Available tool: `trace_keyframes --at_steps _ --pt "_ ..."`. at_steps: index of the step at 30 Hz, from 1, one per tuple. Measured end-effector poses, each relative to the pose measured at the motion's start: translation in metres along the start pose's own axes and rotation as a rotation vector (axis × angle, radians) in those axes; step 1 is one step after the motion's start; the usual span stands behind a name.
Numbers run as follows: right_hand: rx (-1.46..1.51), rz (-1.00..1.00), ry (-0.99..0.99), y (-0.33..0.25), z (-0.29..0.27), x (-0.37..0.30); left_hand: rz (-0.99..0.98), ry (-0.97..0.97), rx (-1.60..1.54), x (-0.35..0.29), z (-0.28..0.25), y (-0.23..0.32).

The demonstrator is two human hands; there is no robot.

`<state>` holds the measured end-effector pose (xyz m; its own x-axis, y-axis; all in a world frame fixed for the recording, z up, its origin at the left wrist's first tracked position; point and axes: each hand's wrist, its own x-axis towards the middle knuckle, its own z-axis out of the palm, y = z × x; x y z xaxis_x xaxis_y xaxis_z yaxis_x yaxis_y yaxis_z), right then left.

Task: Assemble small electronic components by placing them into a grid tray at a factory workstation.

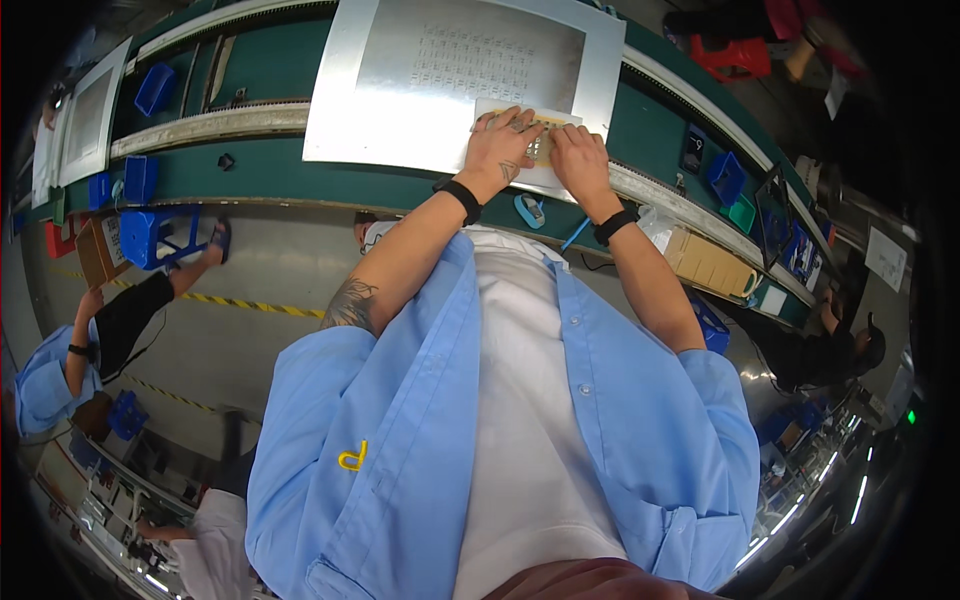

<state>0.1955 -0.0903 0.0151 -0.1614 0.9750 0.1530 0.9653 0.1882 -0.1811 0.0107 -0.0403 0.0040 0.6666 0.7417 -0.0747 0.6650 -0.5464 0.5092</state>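
A small pale panel (538, 150) with rows of small light pieces and yellowish edging lies on a large silver metal plate (335, 125), at its near edge. My left hand (497, 148) rests over the panel's left part, fingers spread and touching it. On the right side, my right hand (580, 160) has its fingers bent and drawn together at the panel's edge. Whatever sits under those right fingertips is too small or hidden to make out. Farther back, the plate has a grey field (560, 60) with rows of small marks. Each wrist wears a black band.
The plate spans a green workbench (270, 185) with metal rails. A blue-grey device (530, 210) is at the near edge. Right: a phone (693, 148), a blue bin (727, 178), a cardboard box (710, 265). Left: blue bins (140, 180), a blue stool (160, 238), a seated person (60, 375).
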Motion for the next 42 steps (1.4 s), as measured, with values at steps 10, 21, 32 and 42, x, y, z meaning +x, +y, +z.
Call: trace_keyframes --at_steps 10,21,32,42 --pt "0.445 0.659 0.299 0.034 0.027 -0.102 0.034 -0.011 0.020 0.001 0.002 -0.001" --pt "0.447 0.248 0.188 0.007 0.000 -0.002 0.045 -0.003 0.052 0.003 0.000 -0.001" --pt "0.260 0.155 -0.059 0.016 0.002 0.015 0.017 0.021 0.026 0.000 0.001 -0.002" --pt "1.741 0.684 0.030 -0.003 -0.051 0.006 0.007 0.001 0.024 0.001 0.000 0.000"
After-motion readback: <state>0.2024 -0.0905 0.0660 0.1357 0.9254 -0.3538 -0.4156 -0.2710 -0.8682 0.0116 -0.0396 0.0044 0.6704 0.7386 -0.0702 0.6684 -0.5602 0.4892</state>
